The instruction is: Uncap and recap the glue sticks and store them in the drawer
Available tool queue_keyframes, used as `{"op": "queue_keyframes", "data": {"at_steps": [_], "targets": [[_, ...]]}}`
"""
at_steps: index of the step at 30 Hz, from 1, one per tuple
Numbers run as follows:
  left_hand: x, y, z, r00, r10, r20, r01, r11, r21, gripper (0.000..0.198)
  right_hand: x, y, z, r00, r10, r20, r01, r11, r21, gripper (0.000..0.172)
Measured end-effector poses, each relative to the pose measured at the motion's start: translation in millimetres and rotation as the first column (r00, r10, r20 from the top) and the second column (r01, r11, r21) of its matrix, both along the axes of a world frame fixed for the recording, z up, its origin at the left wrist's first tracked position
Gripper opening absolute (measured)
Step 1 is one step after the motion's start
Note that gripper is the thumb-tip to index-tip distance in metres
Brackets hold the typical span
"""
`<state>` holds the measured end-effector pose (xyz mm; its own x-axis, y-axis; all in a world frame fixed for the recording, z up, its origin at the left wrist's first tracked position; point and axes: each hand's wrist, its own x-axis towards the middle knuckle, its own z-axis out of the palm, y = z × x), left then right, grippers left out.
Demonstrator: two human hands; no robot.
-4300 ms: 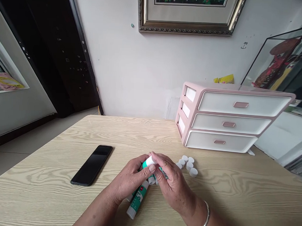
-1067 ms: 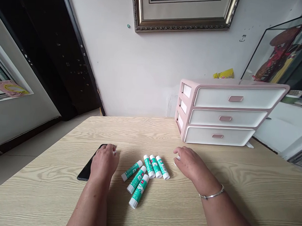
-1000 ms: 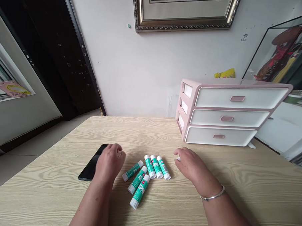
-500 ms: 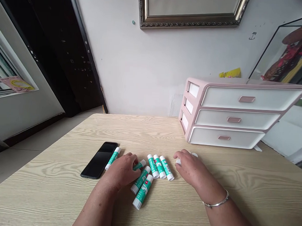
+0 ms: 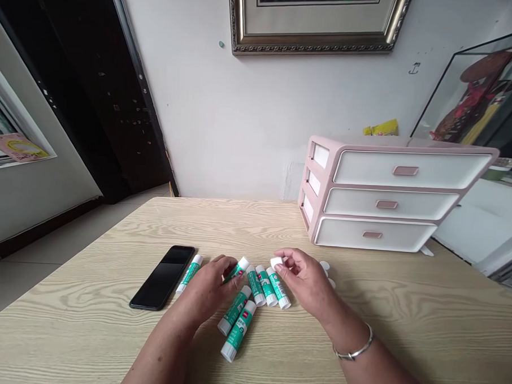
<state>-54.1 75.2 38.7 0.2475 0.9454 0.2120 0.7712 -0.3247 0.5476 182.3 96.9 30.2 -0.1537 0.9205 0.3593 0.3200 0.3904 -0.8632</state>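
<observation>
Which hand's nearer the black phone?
Left. The left hand is just right of the phone, beyond one glue stick; the right hand is farther right, holding a white cap.

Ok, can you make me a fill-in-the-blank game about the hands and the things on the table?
One glue stick is gripped by the person's ____ hand.
The right hand pinches a small cap that is coloured ____.
The phone is coloured ____.
The cabinet has ____ drawers across its front.

Missing words: left; white; black; three.
</observation>
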Motion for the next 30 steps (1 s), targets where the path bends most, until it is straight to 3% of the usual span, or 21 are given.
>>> {"op": "queue_keyframes", "data": {"at_steps": [4,9,19,30], "targets": [[9.4,-5.6,1.0,0.976,-0.108,0.190,0.108,0.994,0.008,0.030,-9.8,-5.2,-4.5,0.986,0.071,-0.149,-0.076,0.997,-0.028,0.031],[13.7,-8.3,1.7,0.953,-0.166,0.252,0.167,0.986,0.016,0.033,-11.0,-8.4,-5.9,0.981,0.097,-0.166,-0.091,0.995,0.043,0.032],[12.9,-8.8,-1.1,0.925,-0.212,0.316,0.234,0.972,-0.035,0.037,-12.6,-15.4,2.6,0.993,0.113,-0.027,-0.103,0.966,0.238,0.026],[18.8,-12.3,4.7,0.906,-0.205,0.370,0.251,0.965,-0.081,0.040,-19.6,-20.9,0.5,0.993,0.115,0.023,-0.117,0.963,0.245,0.032]]}}
